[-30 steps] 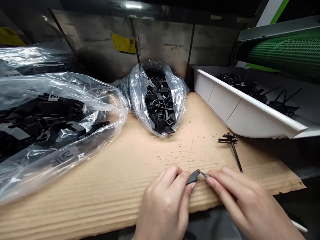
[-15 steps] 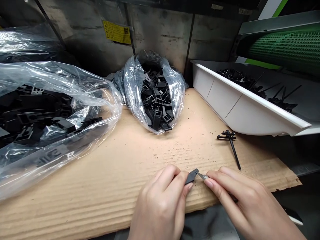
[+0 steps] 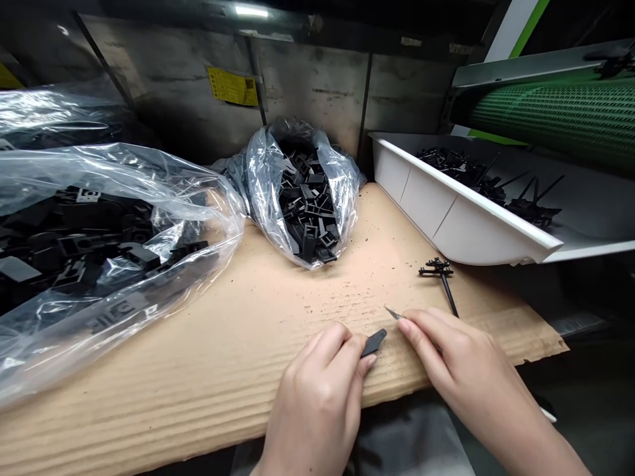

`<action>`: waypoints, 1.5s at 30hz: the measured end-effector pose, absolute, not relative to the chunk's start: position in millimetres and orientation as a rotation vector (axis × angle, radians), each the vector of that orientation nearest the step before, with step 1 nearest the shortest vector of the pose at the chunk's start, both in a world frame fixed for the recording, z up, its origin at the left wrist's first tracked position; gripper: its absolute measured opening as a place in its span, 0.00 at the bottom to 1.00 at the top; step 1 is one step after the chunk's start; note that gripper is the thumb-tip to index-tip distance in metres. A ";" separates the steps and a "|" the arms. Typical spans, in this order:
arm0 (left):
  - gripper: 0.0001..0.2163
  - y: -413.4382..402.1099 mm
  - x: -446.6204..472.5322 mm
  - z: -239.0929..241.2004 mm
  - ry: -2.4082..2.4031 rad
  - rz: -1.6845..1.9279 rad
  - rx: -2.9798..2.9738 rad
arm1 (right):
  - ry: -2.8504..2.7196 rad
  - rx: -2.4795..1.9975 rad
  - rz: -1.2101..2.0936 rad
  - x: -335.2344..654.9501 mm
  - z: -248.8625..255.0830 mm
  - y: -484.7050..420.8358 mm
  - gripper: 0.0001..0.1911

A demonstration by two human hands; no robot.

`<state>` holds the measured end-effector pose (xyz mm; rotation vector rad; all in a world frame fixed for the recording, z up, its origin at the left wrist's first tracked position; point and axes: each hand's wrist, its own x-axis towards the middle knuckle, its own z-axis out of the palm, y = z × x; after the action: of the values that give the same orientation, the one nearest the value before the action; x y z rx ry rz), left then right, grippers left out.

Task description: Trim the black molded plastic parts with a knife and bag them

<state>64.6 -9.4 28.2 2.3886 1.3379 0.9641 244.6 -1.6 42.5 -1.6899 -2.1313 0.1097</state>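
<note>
My left hand [image 3: 320, 390] is closed around a small flat black plastic part [image 3: 374, 342], whose rounded end sticks out past the thumb and fingers. In a pinch, my right hand [image 3: 454, 357] holds a craft knife [image 3: 393, 313]; only its pointed blade shows, and its handle is hidden in the fingers. The blade tip points up and left, apart from the part and a little above it. Just beyond my right hand, a black branched sprue [image 3: 439, 268] with a long stem lies on the cardboard sheet [image 3: 208, 370].
Behind stands an open clear bag [image 3: 350, 221] full of black plastic parts. At left, a larger clear bag [image 3: 193, 277] holds similar parts. A white tray [image 3: 419, 198] with black sprues stands at right, below a green conveyor belt [image 3: 540, 109]. Dark crumbs dot the cardboard.
My right hand has drawn the knife blade away from the end of the black part, up and to the left. The left hand still holds the part. The camera view has shifted slightly.
</note>
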 end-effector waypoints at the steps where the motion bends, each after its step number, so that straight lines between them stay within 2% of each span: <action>1: 0.07 -9.6 64.5 28.0 1.345 0.960 2.374 | -2.141 -1.657 0.132 244.5 42.7 -2.5 0.15; 4: 0.08 -9.8 63.5 28.2 1.328 0.941 2.349 | -2.193 -1.566 0.161 240.3 44.2 -2.1 0.13; 9: 0.08 -8.7 60.2 32.0 1.302 0.924 2.327 | -2.118 -1.714 -0.005 233.2 46.0 12.7 0.10; 14: 0.10 -7.7 56.3 32.0 1.295 1.066 2.239 | -2.096 -1.674 -0.094 240.6 37.9 18.5 0.09; 23: 0.12 -9.4 59.3 29.4 1.317 1.000 2.336 | -1.997 -1.625 -0.287 237.0 19.9 12.2 0.14; 40: 0.11 -11.6 60.3 33.6 1.283 1.034 2.387 | -2.032 -1.517 -0.390 243.2 15.0 13.4 0.07; 45: 0.11 -11.8 59.8 33.4 1.285 1.037 2.380 | -2.008 -1.540 -0.381 242.7 16.7 12.5 0.09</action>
<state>59.8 -11.8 33.4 2.3797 1.2852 1.0374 242.7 12.5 16.7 -1.5400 -2.0084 -0.3811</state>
